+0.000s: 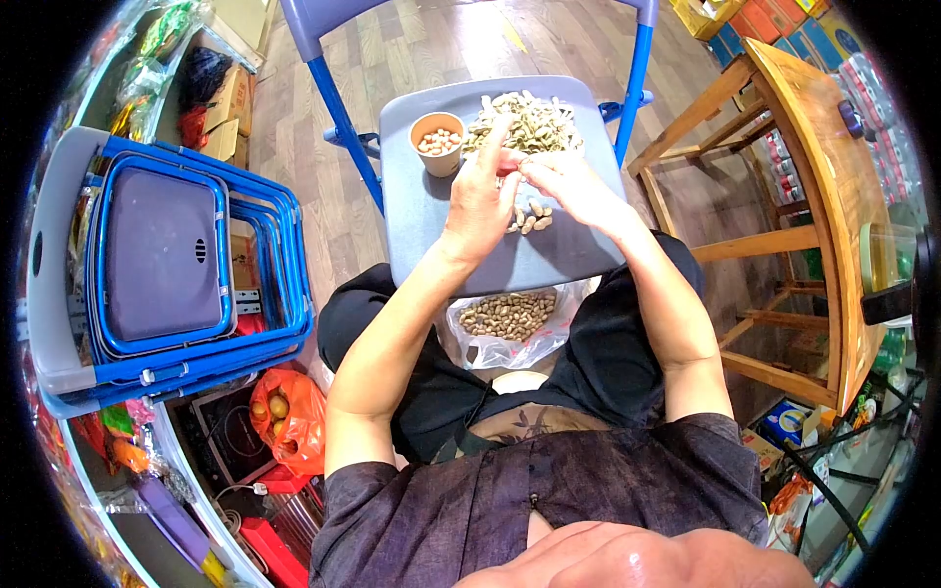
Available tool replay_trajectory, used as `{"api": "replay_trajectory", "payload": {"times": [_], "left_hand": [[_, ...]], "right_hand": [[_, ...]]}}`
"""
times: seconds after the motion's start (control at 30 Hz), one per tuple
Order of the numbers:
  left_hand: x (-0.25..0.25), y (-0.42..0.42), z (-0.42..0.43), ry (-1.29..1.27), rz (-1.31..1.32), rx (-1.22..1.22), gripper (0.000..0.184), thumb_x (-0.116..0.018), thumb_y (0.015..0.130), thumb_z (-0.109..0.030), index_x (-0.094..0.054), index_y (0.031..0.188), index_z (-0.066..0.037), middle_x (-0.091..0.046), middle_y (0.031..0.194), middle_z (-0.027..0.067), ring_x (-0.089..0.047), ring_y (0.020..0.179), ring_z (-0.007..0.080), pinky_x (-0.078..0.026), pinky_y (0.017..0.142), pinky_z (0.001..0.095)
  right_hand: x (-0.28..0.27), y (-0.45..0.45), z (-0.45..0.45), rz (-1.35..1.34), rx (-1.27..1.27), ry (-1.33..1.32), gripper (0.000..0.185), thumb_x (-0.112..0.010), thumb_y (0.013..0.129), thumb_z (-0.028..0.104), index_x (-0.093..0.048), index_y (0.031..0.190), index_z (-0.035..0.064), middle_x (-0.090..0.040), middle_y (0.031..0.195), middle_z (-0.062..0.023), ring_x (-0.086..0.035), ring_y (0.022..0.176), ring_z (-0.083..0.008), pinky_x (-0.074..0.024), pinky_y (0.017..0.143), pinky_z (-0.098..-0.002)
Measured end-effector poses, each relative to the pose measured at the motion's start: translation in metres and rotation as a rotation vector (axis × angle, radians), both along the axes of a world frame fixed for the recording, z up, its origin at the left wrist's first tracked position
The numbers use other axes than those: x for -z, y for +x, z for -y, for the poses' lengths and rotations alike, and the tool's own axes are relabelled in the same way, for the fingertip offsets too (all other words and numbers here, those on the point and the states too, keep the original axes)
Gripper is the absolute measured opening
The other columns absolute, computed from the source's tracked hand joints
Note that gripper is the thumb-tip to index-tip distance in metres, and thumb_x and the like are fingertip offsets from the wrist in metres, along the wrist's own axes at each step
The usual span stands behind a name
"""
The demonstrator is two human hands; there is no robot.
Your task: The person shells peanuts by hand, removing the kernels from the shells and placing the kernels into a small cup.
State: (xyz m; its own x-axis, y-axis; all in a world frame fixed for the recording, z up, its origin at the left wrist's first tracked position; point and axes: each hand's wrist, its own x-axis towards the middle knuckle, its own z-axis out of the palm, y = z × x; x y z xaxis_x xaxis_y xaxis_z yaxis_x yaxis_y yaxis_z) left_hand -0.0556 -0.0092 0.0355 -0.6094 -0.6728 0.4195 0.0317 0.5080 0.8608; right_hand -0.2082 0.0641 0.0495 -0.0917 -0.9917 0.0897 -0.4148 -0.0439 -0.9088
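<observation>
My left hand (477,201) and my right hand (585,193) meet over a grey chair seat (421,235), their fingertips pinched together. Between them is a small tan thing that looks like a peanut, mostly hidden by the fingers. The left index finger points away from me. Just beyond the hands lies a heap of empty peanut shells (534,120). To its left stands a paper cup (437,165) with shelled peanuts in it. A few unshelled peanuts (535,218) lie on the seat nearer to me, partly under the right hand.
Below the seat, between my legs, a clear plastic bag (483,355) holds many unshelled peanuts. Folded blue-framed chairs (167,250) lean at the left. An orange bag (299,416) with round produce sits near them. A wooden table (799,196) stands at the right.
</observation>
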Motion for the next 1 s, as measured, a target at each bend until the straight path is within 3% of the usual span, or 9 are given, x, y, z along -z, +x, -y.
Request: {"api": "replay_trajectory", "payload": {"times": [0.13,0.2,0.23,0.33,0.57,0.63,0.83,1.0], "left_hand": [[-0.005,0.001,0.000,-0.073,-0.039,0.008,0.069,-0.065,0.077,0.008,-0.041,0.140,-0.011,-0.062,0.086,0.0095,-0.062,0.081,0.0205,-0.051,0.074,0.0315],[-0.003,0.001,0.001,0.013,-0.025,0.017,0.068,-0.063,0.080,0.009,-0.040,0.140,-0.010,-0.062,0.088,0.0068,-0.062,0.082,0.0160,-0.052,0.077,0.0287],[-0.002,0.001,0.001,0.099,-0.012,0.028,0.066,-0.061,0.082,0.009,-0.039,0.141,-0.008,-0.061,0.090,0.0040,-0.062,0.084,0.0115,-0.052,0.080,0.0259],[-0.009,0.001,-0.002,0.286,-0.090,0.047,0.065,-0.061,0.082,0.008,-0.039,0.141,-0.008,-0.060,0.091,0.0022,-0.060,0.083,0.0090,-0.050,0.076,0.0233],[-0.004,0.002,0.002,0.397,-0.173,0.119,0.064,-0.060,0.082,0.006,-0.040,0.140,-0.009,-0.060,0.092,0.0012,-0.059,0.083,0.0087,-0.049,0.075,0.0224],[-0.003,0.002,0.003,0.350,-0.167,0.097,0.060,-0.060,0.079,0.007,-0.044,0.135,-0.009,-0.059,0.087,0.0004,-0.058,0.076,0.0066,-0.048,0.069,0.0207],[-0.006,0.002,0.006,0.544,-0.232,0.198,0.050,-0.059,0.079,0.008,-0.045,0.125,-0.007,-0.060,0.084,0.0017,-0.056,0.074,0.0048,-0.045,0.067,0.0189],[-0.001,0.002,0.009,0.602,-0.267,0.262,0.050,-0.060,0.080,0.007,-0.044,0.126,-0.006,-0.061,0.084,0.0031,-0.058,0.074,0.0076,-0.047,0.069,0.0209]], "right_hand": [[-0.014,-0.005,-0.006,0.236,-0.027,0.255,0.036,-0.046,0.096,0.036,-0.062,0.087,0.0038,-0.054,0.070,0.0000,-0.043,0.056,-0.0111,-0.0396,0.054,-0.0275],[-0.015,-0.005,-0.006,0.378,-0.143,0.304,0.040,-0.042,0.097,0.043,-0.051,0.076,0.0101,-0.036,0.059,0.0057,-0.033,0.054,-0.0062,-0.0295,0.047,-0.0238],[-0.015,-0.005,-0.005,0.379,-0.142,0.304,0.040,-0.042,0.097,0.043,-0.051,0.076,0.0101,-0.036,0.059,0.0057,-0.033,0.054,-0.0062,-0.0295,0.047,-0.0238],[-0.015,-0.002,-0.002,0.382,-0.124,0.281,0.046,-0.039,0.098,0.048,-0.050,0.074,0.0098,-0.036,0.059,0.0057,-0.032,0.053,-0.0065,-0.0292,0.046,-0.0245],[-0.015,0.000,-0.002,0.488,-0.115,0.314,0.045,-0.044,0.098,0.046,-0.050,0.070,0.0110,-0.035,0.058,0.0061,-0.033,0.052,-0.0063,-0.0285,0.046,-0.0244],[-0.013,-0.002,-0.002,0.505,-0.124,0.338,0.045,-0.045,0.097,0.046,-0.050,0.070,0.0112,-0.036,0.058,0.0062,-0.033,0.052,-0.0063,-0.0283,0.046,-0.0243],[-0.019,0.004,-0.004,0.579,-0.117,0.392,0.039,-0.044,0.098,0.043,-0.053,0.078,0.0109,-0.035,0.059,0.0077,-0.031,0.051,-0.0052,-0.0276,0.046,-0.0229],[-0.011,0.002,-0.003,0.545,-0.136,0.381,0.037,-0.042,0.097,0.041,-0.051,0.078,0.0102,-0.034,0.057,0.0068,-0.031,0.050,-0.0064,-0.0275,0.046,-0.0246]]}}
